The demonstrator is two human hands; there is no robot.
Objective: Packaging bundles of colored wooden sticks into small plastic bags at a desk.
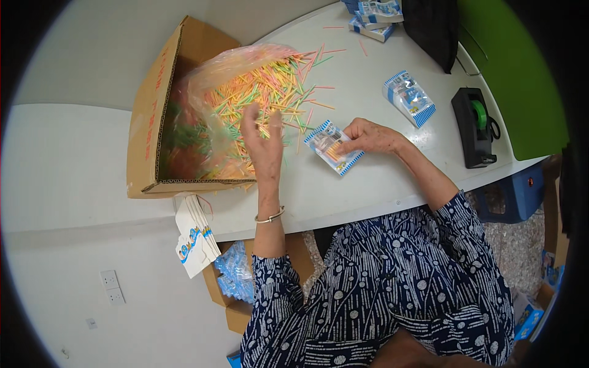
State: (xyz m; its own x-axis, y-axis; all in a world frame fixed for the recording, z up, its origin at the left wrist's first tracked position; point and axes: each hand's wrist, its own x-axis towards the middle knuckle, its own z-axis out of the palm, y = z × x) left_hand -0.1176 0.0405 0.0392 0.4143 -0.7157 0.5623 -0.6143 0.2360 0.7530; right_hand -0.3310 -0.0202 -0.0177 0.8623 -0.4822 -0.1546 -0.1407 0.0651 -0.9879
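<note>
Patterned shirt (392,276) closest; left hand (265,147) at loose sticks (264,89)

Left fingers apart, blurred; sticks spill from box (144,122). Right hand (371,136), fingers clamped on packet (325,138) over desk (319,199). Probably picking step; next move likely calls for pinching sticks.

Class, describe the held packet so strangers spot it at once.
On the white table, find the cardboard box spilling coloured sticks. To its right, the right hand pinches a blue and white packet. Unlike the packet beside the tape dispenser, it is held.
</note>
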